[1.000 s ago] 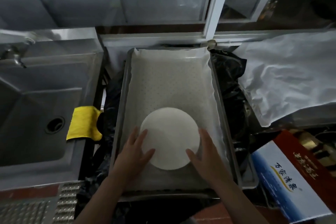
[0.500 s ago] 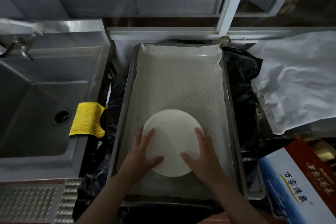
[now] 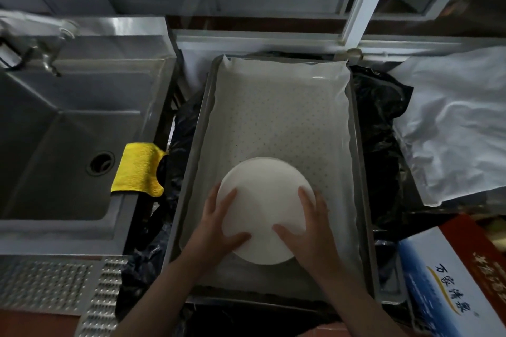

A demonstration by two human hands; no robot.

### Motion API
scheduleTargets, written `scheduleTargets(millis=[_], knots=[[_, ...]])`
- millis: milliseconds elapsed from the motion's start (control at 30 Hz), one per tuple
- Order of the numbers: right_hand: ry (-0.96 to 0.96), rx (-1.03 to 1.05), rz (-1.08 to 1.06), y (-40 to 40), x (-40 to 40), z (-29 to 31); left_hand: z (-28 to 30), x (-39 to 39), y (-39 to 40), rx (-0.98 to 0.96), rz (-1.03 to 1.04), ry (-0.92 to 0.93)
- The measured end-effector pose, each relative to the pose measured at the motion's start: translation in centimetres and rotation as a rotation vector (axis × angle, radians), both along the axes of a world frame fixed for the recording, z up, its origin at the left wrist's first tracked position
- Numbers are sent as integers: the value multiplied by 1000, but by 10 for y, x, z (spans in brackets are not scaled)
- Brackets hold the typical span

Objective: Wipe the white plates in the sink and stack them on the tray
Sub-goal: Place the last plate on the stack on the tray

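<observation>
A: Status? Near end first.

B: Left hand [image 3: 216, 223] and right hand [image 3: 306, 223] both on the white plate [image 3: 264, 210], fingers spread flat over its top, thumbs curling at the near rim. Plate sits at the near end of the tray [image 3: 358, 172], on the white liner [image 3: 279, 117].

A: One plate or a stack?

B: Can't tell, only the top one shows.

A: Sink?

B: Sink [image 3: 68, 131] looks empty, no plates visible. Yellow cloth [image 3: 137, 169] draped over its right edge.

A: Risks?

B: Liner looks loose. Pushing the plate sideways could bunch it and leave the plate tilted. Plate may be damp, so it could slip from flat fingers if lifted. Cloth overhangs the edge and could drop off.
</observation>
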State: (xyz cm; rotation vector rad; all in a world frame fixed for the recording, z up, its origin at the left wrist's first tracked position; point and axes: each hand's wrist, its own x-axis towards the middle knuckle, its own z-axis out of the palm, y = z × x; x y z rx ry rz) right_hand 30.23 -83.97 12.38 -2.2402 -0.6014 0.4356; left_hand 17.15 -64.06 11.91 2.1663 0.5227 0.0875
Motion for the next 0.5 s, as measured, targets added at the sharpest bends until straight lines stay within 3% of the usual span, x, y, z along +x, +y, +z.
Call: scheduleTargets(millis=[500], knots=[[-79,71,171,39,-24,27,28,-59,13,64,188,-96]])
